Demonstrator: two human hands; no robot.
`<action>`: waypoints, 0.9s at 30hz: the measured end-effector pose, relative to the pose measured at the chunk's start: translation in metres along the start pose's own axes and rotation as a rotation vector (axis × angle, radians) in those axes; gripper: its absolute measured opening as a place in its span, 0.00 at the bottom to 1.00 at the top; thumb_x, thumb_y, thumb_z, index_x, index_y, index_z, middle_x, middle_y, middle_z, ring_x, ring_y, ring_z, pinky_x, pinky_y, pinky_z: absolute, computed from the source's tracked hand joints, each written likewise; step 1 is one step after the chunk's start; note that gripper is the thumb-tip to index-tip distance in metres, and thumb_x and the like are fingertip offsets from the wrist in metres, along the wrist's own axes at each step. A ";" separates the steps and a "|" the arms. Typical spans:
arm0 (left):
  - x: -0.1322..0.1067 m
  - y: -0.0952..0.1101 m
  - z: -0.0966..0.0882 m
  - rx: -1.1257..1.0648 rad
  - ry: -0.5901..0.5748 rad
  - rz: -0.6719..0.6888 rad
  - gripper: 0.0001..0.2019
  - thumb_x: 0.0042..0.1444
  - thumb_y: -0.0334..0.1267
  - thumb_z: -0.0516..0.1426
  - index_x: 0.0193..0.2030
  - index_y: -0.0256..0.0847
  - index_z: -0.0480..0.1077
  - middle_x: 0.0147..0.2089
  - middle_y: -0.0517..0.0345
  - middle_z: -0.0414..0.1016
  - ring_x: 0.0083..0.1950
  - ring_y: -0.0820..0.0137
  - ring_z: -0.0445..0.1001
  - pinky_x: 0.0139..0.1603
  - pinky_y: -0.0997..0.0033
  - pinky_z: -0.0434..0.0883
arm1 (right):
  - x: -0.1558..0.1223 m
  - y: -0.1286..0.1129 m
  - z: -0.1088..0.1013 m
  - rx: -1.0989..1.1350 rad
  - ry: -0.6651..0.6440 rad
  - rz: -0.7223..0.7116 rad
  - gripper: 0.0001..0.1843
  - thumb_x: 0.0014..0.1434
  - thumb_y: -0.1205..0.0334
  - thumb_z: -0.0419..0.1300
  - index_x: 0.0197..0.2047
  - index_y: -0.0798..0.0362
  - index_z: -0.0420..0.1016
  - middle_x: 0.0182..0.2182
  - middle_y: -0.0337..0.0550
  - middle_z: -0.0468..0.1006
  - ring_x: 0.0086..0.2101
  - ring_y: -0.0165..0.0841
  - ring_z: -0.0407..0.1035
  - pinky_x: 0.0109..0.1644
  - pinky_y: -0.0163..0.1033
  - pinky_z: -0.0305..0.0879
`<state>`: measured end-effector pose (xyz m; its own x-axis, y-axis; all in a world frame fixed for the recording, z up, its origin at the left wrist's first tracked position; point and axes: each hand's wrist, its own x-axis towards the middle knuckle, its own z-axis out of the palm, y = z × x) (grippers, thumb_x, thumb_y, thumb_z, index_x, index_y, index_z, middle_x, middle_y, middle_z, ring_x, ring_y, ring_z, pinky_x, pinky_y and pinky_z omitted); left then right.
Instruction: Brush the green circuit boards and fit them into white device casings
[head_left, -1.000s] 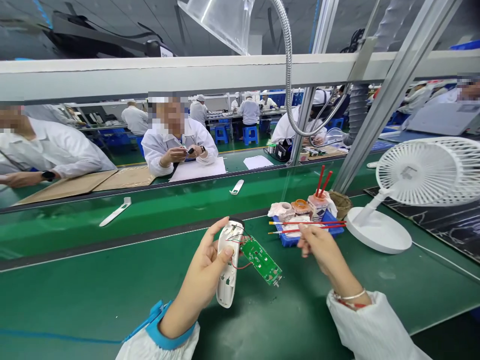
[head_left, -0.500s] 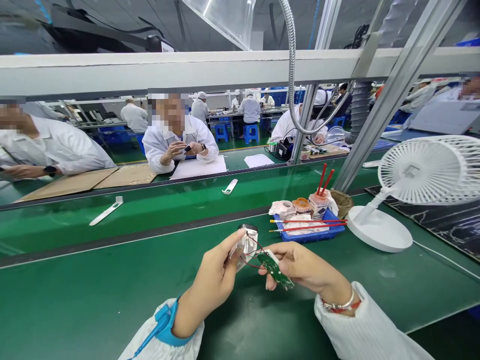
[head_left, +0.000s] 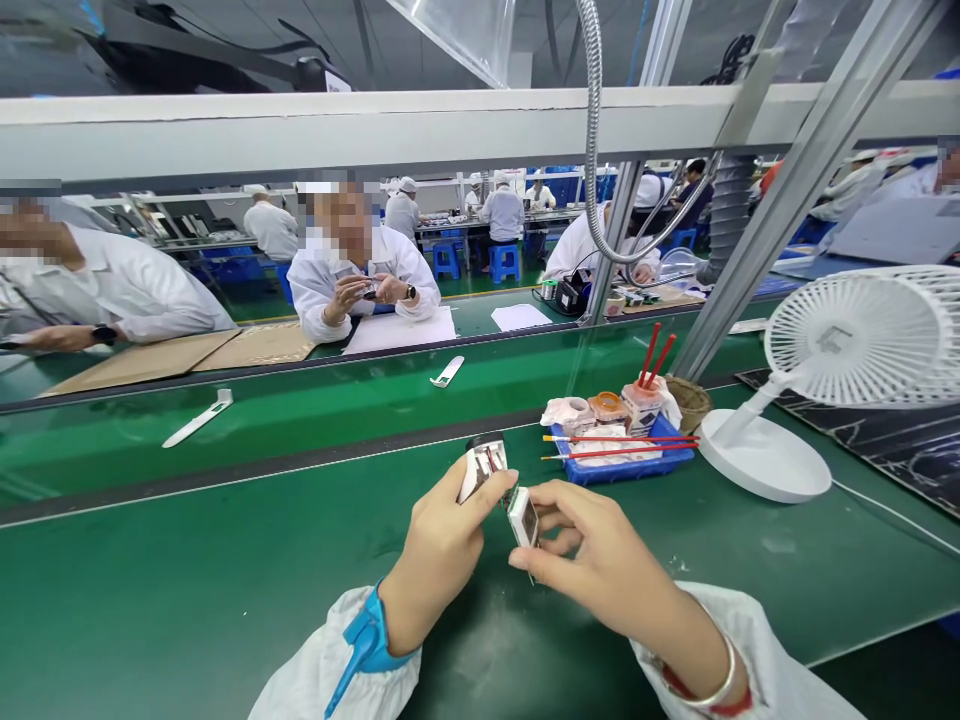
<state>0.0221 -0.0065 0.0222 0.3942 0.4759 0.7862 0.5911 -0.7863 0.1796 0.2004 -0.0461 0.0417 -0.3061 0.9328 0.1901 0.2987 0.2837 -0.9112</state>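
My left hand (head_left: 442, 545) is closed around a small white plastic housing (head_left: 484, 466) with a dark end, its inner side showing. Between the fingers and thumb of my right hand (head_left: 592, 545) is a circuit board (head_left: 523, 517), turned so that a white block with a dark face shows. The two parts are held close together, just above the green bench. The left thumb reaches over the gap between them and hides part of it. Red wires show faintly inside the housing. A blue wrist strap is around my left wrist.
A blue tray (head_left: 637, 468) with jars, tissue and red-handled brushes stands beyond my right hand. A white fan (head_left: 765, 455) is at the right. Two white plastic strips (head_left: 199, 418) lie apart on the green belt (head_left: 330, 400). Co-workers sit across it.
My right hand has rolled the circuit board over, from its green side to its white block. My left hand has turned the housing. Both white strips on the belt have shifted left.
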 end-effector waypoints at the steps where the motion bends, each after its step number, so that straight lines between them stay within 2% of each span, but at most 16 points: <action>1: 0.001 0.001 0.000 -0.003 0.016 -0.002 0.28 0.43 0.13 0.44 0.47 0.41 0.69 0.43 0.52 0.70 0.40 0.74 0.72 0.34 0.80 0.68 | -0.001 0.000 0.002 0.009 0.022 -0.008 0.15 0.51 0.62 0.64 0.44 0.49 0.69 0.35 0.39 0.71 0.33 0.30 0.70 0.31 0.32 0.71; 6: 0.002 0.003 -0.001 0.007 0.015 -0.009 0.24 0.42 0.15 0.45 0.40 0.41 0.70 0.37 0.56 0.68 0.32 0.76 0.68 0.30 0.81 0.65 | -0.002 0.000 0.008 0.084 0.133 -0.015 0.14 0.50 0.62 0.65 0.42 0.49 0.71 0.34 0.39 0.72 0.32 0.30 0.71 0.29 0.31 0.72; 11: -0.004 0.000 0.007 0.000 -0.007 0.024 0.22 0.46 0.16 0.46 0.42 0.40 0.69 0.36 0.55 0.68 0.32 0.74 0.68 0.29 0.79 0.65 | -0.001 0.000 0.014 0.184 0.223 0.039 0.14 0.48 0.61 0.66 0.39 0.51 0.72 0.29 0.39 0.74 0.27 0.29 0.71 0.24 0.30 0.71; 15: -0.008 -0.003 0.017 -0.026 -0.055 0.004 0.22 0.46 0.17 0.46 0.44 0.40 0.69 0.39 0.52 0.70 0.35 0.72 0.69 0.31 0.76 0.67 | 0.000 0.002 0.013 0.227 0.231 0.132 0.14 0.47 0.60 0.66 0.38 0.52 0.72 0.26 0.37 0.74 0.23 0.28 0.71 0.21 0.29 0.68; 18: -0.007 -0.002 0.020 -0.164 -0.124 -0.119 0.23 0.49 0.17 0.45 0.46 0.41 0.69 0.42 0.53 0.72 0.38 0.72 0.71 0.34 0.76 0.69 | 0.002 0.003 0.010 0.156 0.191 0.170 0.13 0.49 0.59 0.65 0.39 0.52 0.72 0.26 0.37 0.75 0.24 0.29 0.71 0.22 0.30 0.67; 21: -0.005 0.001 0.019 -0.297 -0.187 -0.243 0.28 0.52 0.17 0.44 0.55 0.45 0.65 0.45 0.54 0.73 0.41 0.74 0.72 0.39 0.75 0.71 | 0.003 0.003 0.008 -0.002 0.196 0.167 0.12 0.50 0.60 0.64 0.39 0.51 0.72 0.29 0.39 0.76 0.25 0.29 0.71 0.24 0.31 0.67; 24: -0.006 0.003 0.016 -0.325 -0.238 -0.265 0.31 0.53 0.18 0.44 0.61 0.48 0.59 0.48 0.54 0.72 0.43 0.73 0.73 0.42 0.73 0.71 | 0.004 0.003 0.009 -0.143 0.232 0.139 0.11 0.51 0.61 0.63 0.39 0.51 0.72 0.33 0.40 0.76 0.26 0.30 0.71 0.27 0.33 0.68; 27: -0.005 0.004 0.015 -0.333 -0.236 -0.279 0.28 0.53 0.19 0.45 0.58 0.47 0.63 0.48 0.53 0.73 0.43 0.72 0.73 0.41 0.73 0.71 | 0.005 0.003 0.012 -0.240 0.260 0.109 0.10 0.51 0.61 0.62 0.39 0.50 0.72 0.31 0.40 0.76 0.25 0.30 0.70 0.28 0.34 0.67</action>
<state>0.0333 -0.0065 0.0098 0.4238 0.7323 0.5330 0.4552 -0.6810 0.5736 0.1894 -0.0435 0.0353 -0.0306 0.9769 0.2116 0.5302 0.1953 -0.8251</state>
